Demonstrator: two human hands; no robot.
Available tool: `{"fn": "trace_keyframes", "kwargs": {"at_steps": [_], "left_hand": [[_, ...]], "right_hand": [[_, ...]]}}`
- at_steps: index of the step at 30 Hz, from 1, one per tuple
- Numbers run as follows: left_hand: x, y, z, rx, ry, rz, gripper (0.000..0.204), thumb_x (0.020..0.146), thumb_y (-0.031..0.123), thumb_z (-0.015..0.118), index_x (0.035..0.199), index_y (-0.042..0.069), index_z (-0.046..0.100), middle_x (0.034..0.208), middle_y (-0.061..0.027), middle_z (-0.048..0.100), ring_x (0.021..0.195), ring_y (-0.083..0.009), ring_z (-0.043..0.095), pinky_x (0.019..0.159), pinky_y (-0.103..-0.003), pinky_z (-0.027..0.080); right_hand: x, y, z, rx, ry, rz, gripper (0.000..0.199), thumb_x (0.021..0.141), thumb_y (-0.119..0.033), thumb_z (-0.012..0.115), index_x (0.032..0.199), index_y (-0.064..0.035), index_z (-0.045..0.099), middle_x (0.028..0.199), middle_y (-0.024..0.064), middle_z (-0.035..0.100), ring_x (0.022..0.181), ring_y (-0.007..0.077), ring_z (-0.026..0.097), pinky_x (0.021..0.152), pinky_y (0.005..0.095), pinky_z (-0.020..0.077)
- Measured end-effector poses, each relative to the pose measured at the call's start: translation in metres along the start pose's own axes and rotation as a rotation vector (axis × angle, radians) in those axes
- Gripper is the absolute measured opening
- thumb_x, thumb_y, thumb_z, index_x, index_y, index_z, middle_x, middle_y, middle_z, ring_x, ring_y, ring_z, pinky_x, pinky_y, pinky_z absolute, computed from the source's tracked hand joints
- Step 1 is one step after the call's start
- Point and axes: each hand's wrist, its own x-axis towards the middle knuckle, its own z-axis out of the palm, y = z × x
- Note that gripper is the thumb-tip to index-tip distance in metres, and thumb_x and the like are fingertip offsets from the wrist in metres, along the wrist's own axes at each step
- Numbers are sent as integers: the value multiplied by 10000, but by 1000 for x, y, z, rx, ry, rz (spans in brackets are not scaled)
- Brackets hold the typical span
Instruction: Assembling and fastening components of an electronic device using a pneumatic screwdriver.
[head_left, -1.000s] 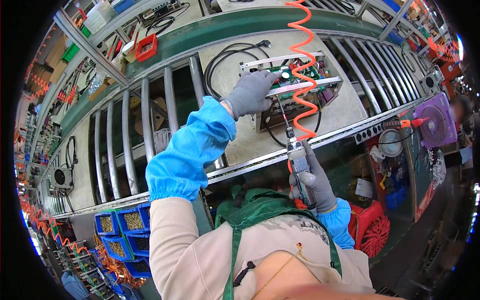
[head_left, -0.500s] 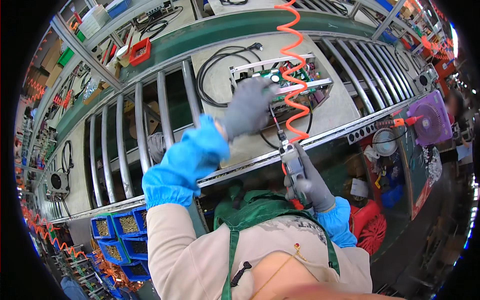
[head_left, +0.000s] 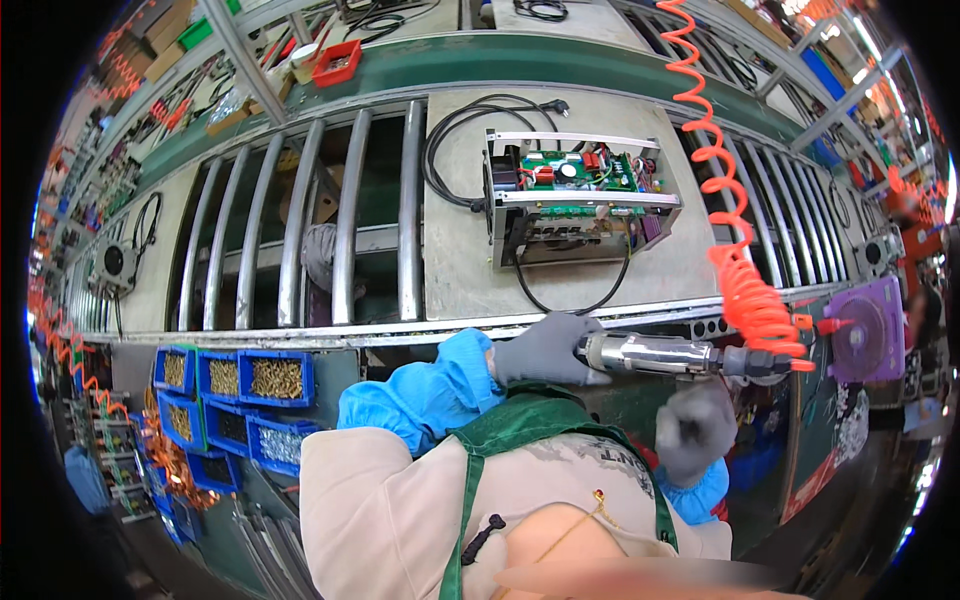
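Left hand [head_left: 548, 350] in its grey glove, and it's closed around one end of a silvery power tool [head_left: 655, 355], which lies level in front of the green apron [head_left: 545, 425]. Right hand [head_left: 695, 432], gloved the same, sits just on the near side of the tool, badly blurred; whether its fingers are wide or curled, I can't tell. Blue sleeve covers [head_left: 425, 395] on both wrists. At the tool's right end, an orange coiled hose [head_left: 750, 300] bunches up thickly, then runs away in looser loops to the far side.

Over to the near left: blue bins [head_left: 283, 402] in a cluster, several loaded with small brass-coloured pieces, one with bluish-silver ones. On the right, a purple fan [head_left: 865, 335] stands past the hose.

Beyond the hands comes the counter [head_left: 460, 270], and there's the metal chassis [head_left: 590, 199], its open frame showing a green circuit board [head_left: 625, 178], well apart from both hands. A black cable [head_left: 430, 165] loops to its left, plug [head_left: 557, 106] on the far side, and another length droops at its near side. Metal rollers [head_left: 350, 215] line up left of the counter, with more on the right. Farther still, a green strip [head_left: 520, 60] stretches across, and a red bin [head_left: 337, 78] sits at far left.
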Motion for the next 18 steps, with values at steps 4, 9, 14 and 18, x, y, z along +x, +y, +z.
{"fn": "trace_keyframes", "kwargs": {"at_steps": [4,9,14,18], "left_hand": [[0,1,23,-340,-100,30,474,682,255,782,1069,52,598,919,-97,651,822,-179,614,755,-321,489],[4,38,12,-358,-61,240,546,715,199,735,1204,74,527,1097,-123,609,1020,-214,577,859,-339,461],[-29,-31,21,228,643,-67,464,732,234,674,1144,58,549,1099,-169,583,1027,-343,560,874,-392,457],[-93,-64,18,354,916,-187,426,779,272,630,1138,50,572,1085,-165,586,1024,-329,561,907,-397,447]], "right_hand": [[19,30,27,537,-142,338,420,587,-5,758,954,-27,556,857,55,613,845,178,610,744,315,509],[34,113,76,1125,-848,145,510,639,0,711,1105,-21,505,954,91,593,881,194,598,779,323,497],[37,108,137,926,-453,289,424,680,45,652,1069,-42,509,842,71,606,796,163,596,771,306,497],[27,148,169,1051,-309,400,483,699,41,652,1144,-70,500,852,56,601,781,148,581,728,286,496]]}}
